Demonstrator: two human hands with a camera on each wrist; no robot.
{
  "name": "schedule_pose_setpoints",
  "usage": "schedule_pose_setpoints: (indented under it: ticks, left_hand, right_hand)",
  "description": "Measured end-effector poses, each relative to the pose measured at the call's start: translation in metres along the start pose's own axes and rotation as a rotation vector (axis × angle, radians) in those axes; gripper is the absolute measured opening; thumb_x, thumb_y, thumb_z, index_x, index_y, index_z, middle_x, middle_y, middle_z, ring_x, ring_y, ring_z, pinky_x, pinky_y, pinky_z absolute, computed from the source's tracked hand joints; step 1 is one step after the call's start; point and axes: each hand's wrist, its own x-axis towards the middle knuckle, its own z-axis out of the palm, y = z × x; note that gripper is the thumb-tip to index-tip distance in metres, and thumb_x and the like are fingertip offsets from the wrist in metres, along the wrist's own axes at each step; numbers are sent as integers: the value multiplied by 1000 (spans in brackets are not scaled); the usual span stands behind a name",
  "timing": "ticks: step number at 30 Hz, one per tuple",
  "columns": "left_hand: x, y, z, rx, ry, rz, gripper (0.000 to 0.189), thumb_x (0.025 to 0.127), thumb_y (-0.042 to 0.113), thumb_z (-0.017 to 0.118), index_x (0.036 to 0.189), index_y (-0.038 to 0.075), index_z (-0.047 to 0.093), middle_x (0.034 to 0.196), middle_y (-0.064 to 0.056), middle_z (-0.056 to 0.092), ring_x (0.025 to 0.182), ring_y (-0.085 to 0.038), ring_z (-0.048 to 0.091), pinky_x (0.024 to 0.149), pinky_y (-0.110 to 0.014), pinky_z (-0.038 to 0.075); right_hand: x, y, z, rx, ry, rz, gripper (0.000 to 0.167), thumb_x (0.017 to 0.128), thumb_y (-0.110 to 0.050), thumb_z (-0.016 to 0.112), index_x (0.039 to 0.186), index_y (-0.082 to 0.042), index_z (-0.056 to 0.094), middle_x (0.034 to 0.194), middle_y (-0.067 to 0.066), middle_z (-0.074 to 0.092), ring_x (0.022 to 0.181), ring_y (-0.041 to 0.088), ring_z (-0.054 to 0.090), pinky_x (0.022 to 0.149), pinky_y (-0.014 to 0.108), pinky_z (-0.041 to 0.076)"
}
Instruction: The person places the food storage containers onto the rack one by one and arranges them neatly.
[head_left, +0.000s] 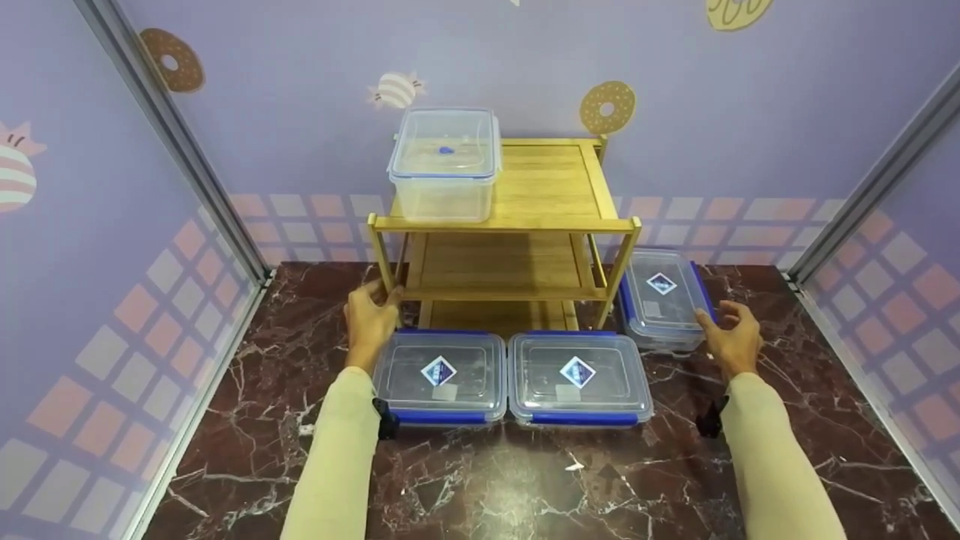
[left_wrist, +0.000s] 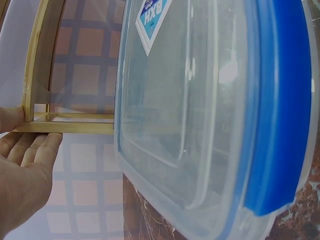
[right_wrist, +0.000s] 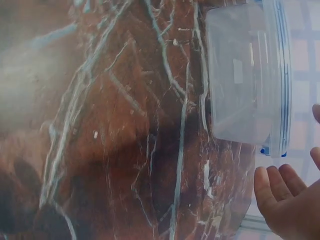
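Observation:
My left hand is at the front left leg of a low wooden shelf. In the left wrist view the thumb lies on one side of the wooden post and the fingers on the other, pinching it. On the right, my right hand is beside a clear lidded food container with blue side clips. Its thumb overlaps the container's right edge in the head view; in the right wrist view, the loosely bent fingers are apart from the container wall.
Two similar containers, a left one and a right one, lie side by side before the shelf. A deeper clear container stands on the shelf's top left. Patterned walls enclose the dark marbled surface.

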Motion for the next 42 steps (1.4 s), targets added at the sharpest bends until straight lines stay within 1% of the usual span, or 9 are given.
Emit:
schedule_pose_setpoints:
  ticks: [2,4,10,17,22,25,33,36,42]
  left_hand:
    - [0,0,-1,-6,-3,1,30,97,16,69,121,-1,71,117,-18,72,108,-32,69,98,-43,52]
    - [0,0,-1,-5,-4,4,30,97,16,69,122,-1,70,116,-19,72,106,-32,70,97,-42,53]
    - [1,-1,0,14,12,19,29,96,17,70,119,0,72,115,-18,73,105,-32,70,97,-42,53]
    - [0,-1,2,12,7,9,33,96,18,70,122,-1,71,115,-20,72,107,-33,69,98,-42,52]
    - [0,0,1,7,10,18,32,96,18,70,122,-1,71,114,-20,72,106,-33,70,98,-43,52]
    - [0,0,0,4,7,22,32,96,17,70,122,-1,71,115,-20,73,106,-33,69,99,-43,52]
    - [1,0,-1,5,13,31,28,96,18,71,119,1,73,113,-17,74,106,-31,70,99,-43,51]
    - [1,0,-1,1,8,29,27,96,18,70,118,2,73,114,-17,74,105,-31,70,99,-43,51]
    - [1,-1,1,-1,15,27,28,95,17,71,119,1,73,112,-17,74,103,-31,71,97,-42,52]
  right_hand:
    - [1,1,2,9,-6,4,55,96,-26,70,141,0,52,138,30,52,130,43,46,108,57,35]
    - [2,1,4,16,-21,3,54,96,-23,70,141,1,51,138,30,53,130,42,46,107,55,37]
    - [7,3,4,9,-85,24,59,97,-23,68,147,0,46,142,28,51,128,37,50,86,30,47]
    - [12,5,5,-9,-101,32,59,98,-19,67,148,2,44,144,27,49,122,34,50,98,39,45]
    - [13,6,5,15,-137,61,58,100,-16,64,151,-1,41,144,24,47,117,28,49,79,21,47]
    - [13,7,2,36,-181,78,60,100,-15,62,154,-3,38,147,24,43,118,27,47,74,17,47]
    - [15,14,-8,47,-319,126,67,101,-13,57,160,-9,26,154,25,34,113,29,50,83,30,52]
    - [15,14,-12,56,-370,147,69,101,-11,54,161,-12,21,157,26,29,116,31,47,85,32,48]
    - [14,13,-17,172,-475,215,77,99,-3,50,164,-18,11,163,24,15,128,35,37,104,42,42]
